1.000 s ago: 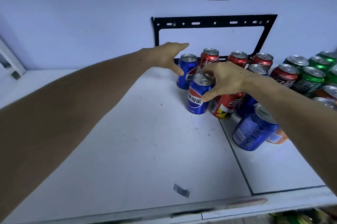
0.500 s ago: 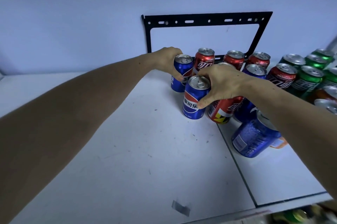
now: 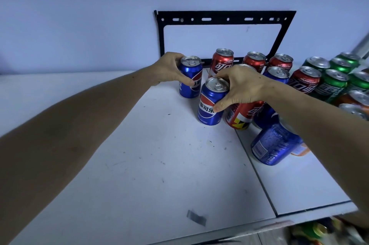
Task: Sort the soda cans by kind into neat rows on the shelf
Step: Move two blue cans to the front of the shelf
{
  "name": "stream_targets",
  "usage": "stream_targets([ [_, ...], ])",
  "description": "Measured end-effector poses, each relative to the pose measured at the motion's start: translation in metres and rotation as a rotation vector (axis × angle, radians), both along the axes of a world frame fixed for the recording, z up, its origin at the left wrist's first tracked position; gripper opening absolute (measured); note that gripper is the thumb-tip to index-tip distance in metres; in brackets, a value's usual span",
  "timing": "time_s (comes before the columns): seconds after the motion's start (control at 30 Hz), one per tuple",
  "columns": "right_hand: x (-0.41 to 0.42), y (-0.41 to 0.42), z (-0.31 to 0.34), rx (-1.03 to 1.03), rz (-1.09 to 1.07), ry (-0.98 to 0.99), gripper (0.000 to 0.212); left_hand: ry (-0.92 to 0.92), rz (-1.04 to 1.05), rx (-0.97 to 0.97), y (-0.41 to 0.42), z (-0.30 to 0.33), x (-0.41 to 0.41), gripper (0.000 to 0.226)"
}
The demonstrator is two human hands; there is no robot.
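On the white shelf (image 3: pixel 139 165) my left hand (image 3: pixel 169 69) grips the far blue Pepsi can (image 3: pixel 192 73) from its left side. My right hand (image 3: pixel 241 87) grips the nearer blue Pepsi can (image 3: pixel 209 109) from the right, thumb on its label. A red Coca-Cola can (image 3: pixel 241 115) stands just under my right palm. Behind stand more red cans (image 3: pixel 221 63), another blue can (image 3: pixel 276 75) and, at the right, several green cans (image 3: pixel 333 83). A blue can (image 3: pixel 273 145) leans tilted near my right forearm.
A black metal bracket (image 3: pixel 219 19) is fixed to the wall behind the cans. Orange cans (image 3: pixel 355 101) sit at the far right. A seam (image 3: pixel 257 173) splits the shelf top. A grey tape scrap (image 3: pixel 196 217) lies near the front edge.
My left hand came down from hovering open above the far blue can and closed around it. The right hand kept its hold on the nearer blue can.
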State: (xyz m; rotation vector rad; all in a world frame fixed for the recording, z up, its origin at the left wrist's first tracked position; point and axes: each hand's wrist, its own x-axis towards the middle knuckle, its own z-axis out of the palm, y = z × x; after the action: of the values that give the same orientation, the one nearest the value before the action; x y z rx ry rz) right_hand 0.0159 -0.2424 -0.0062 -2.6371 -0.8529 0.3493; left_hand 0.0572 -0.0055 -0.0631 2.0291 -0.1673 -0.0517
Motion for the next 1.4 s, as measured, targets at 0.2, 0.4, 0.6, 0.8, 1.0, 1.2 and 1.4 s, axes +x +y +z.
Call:
stream_targets([
  [0.2, -0.012, 0.010, 0.005, 0.058, 0.029, 0.012, 0.065, -0.008, 0.094, -0.059, 0.030, -0.004, -0.038, 0.062],
  [0.4, -0.034, 0.029, 0.014, 0.227, 0.078, 0.191, 0.064, -0.007, 0.182, -0.059, 0.067, -0.004, -0.095, 0.057],
  [0.6, -0.068, 0.052, 0.001, 0.241, 0.150, 0.265, 0.061, 0.027, 0.195, -0.042, 0.092, 0.001, -0.164, 0.061],
  [0.8, -0.095, 0.057, -0.016, 0.294, 0.202, 0.346, 0.062, 0.054, 0.153, -0.043, 0.099, -0.001, -0.213, 0.067],
  [1.0, -0.105, 0.052, -0.036, 0.473, 0.126, 0.431, 0.069, 0.011, 0.157, -0.138, 0.092, -0.009, -0.231, 0.069],
  [1.2, -0.127, 0.059, -0.070, 0.751, -0.025, 0.278, 0.071, -0.085, 0.341, -0.174, 0.076, -0.022, -0.238, 0.052],
  [1.4, -0.133, 0.068, -0.076, 0.865, -0.098, 0.283, 0.070, -0.129, 0.372, -0.220, 0.075, -0.020, -0.253, 0.054],
])
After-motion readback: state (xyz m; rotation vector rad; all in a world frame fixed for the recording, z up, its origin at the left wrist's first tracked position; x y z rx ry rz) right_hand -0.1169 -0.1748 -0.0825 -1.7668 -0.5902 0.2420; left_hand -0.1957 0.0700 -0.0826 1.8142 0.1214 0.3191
